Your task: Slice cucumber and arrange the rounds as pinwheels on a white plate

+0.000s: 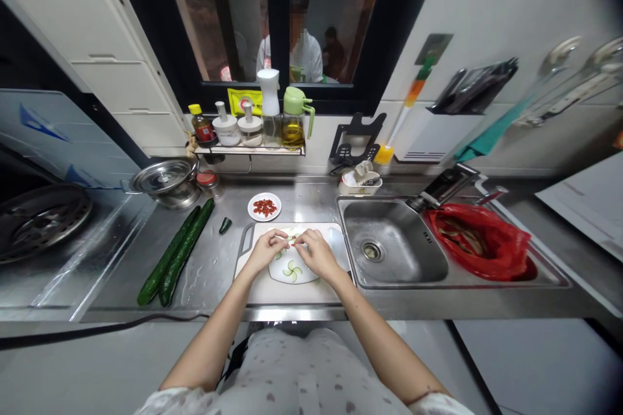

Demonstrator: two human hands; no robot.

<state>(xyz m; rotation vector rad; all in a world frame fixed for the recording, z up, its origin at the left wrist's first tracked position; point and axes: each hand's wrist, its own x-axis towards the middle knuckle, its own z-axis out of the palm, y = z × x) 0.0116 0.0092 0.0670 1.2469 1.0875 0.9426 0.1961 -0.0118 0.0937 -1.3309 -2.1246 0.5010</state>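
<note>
On the table (214,266), left of the sink (406,253), a board (296,295) carries a plate (275,270). Over the plate's far part, the left hand (269,248) and right hand (315,251) curl, fingertips close together; the right seems to pinch a red bit (293,245), the left's grip cannot be told. A low wrist could nudge the near slices (292,270) apart; a loose pinch could drop the bit.

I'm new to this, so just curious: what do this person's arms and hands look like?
The left hand and right hand are bare, without gloves. The forearms are uncovered too; whitish sleeves end near the elbows.
</note>
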